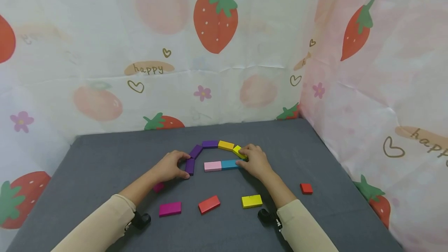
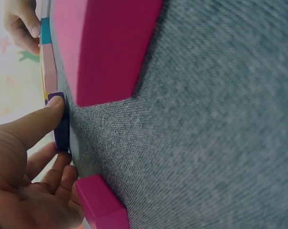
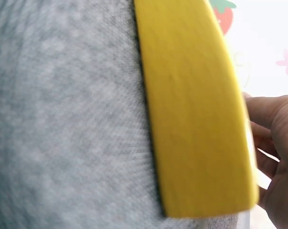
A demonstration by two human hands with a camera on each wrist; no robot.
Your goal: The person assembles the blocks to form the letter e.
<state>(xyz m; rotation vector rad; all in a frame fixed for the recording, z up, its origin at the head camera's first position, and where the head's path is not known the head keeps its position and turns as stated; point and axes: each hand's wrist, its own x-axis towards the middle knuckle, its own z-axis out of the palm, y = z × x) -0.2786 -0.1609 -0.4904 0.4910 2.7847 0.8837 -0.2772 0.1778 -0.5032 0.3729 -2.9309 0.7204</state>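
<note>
A curved row of blocks stands out on the grey cloth. My left hand pinches the purple block at the row's left end, thumb at its near end and index finger at its far end. Two more purple blocks and a yellow-orange block continue the curve. At its right end, my right hand has its fingers around a yellow block, partly hidden by them. The right thumb lies at the end of a blue block, which joins a pink block inside the curve.
Nearer me lie a magenta block, a red-orange block and a yellow block. Another magenta block sits beside the left wrist. A red block is at the right. Strawberry-printed cloth hangs behind the table.
</note>
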